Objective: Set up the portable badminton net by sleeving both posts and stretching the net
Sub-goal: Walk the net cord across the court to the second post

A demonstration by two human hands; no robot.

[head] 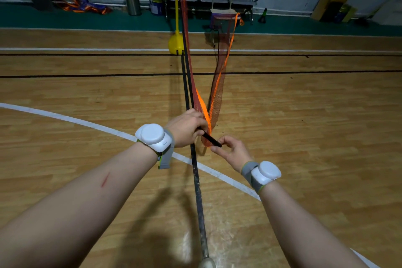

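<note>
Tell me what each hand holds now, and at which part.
The left hand grips the bunched end of the orange net. The right hand pinches the tip of a short black piece sticking out of that grip.

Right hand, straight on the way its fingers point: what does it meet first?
The right hand points up-left along the black rod it pinches. First in line is the bunched orange net, then likely the left hand; depth is unclear.

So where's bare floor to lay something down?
Bare wood floor lies right of the net, and left of the post, either side of the white curved line. Crowded: the centre, where left hand and right hand hold net and post.
</note>
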